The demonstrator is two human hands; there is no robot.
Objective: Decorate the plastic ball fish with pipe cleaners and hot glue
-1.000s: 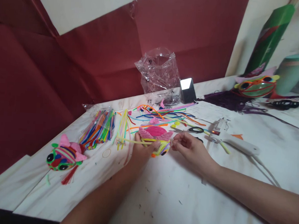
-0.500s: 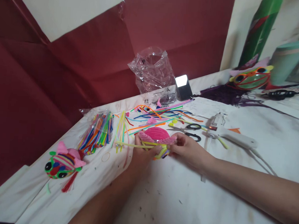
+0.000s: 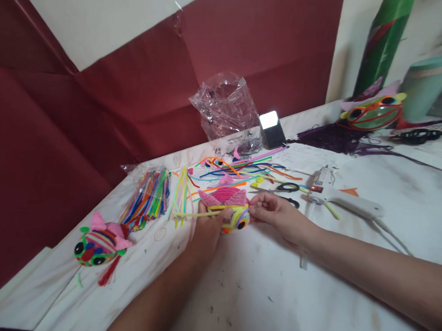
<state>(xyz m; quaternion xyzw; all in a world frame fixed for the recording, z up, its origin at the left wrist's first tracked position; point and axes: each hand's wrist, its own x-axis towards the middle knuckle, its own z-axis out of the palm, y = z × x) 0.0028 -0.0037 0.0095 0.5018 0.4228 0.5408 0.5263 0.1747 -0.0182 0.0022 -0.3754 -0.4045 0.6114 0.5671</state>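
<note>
In the middle of the view is a pipe-cleaner fish with a pink ridged back, yellow bands and an orange-and-lilac ringed black eye. My left hand grips it from the left, thumb across its near side. A long yellow pipe cleaner sticks out leftward from under that thumb. My right hand has its thumb and fingers pinched together at the fish's right edge; whether a small piece is between the fingertips is hidden. Black-handled scissors lie just behind my right hand.
A white glue gun with a cord lies to the right. On the left are a finished fish figure and a bag of pipe cleaners. Loose pipe cleaners lie behind, near a black stand. Another figure stands far right.
The fish has turned so its black eye shows more plainly. My right fingers have shifted slightly at its right edge. The whole view has moved a little.
</note>
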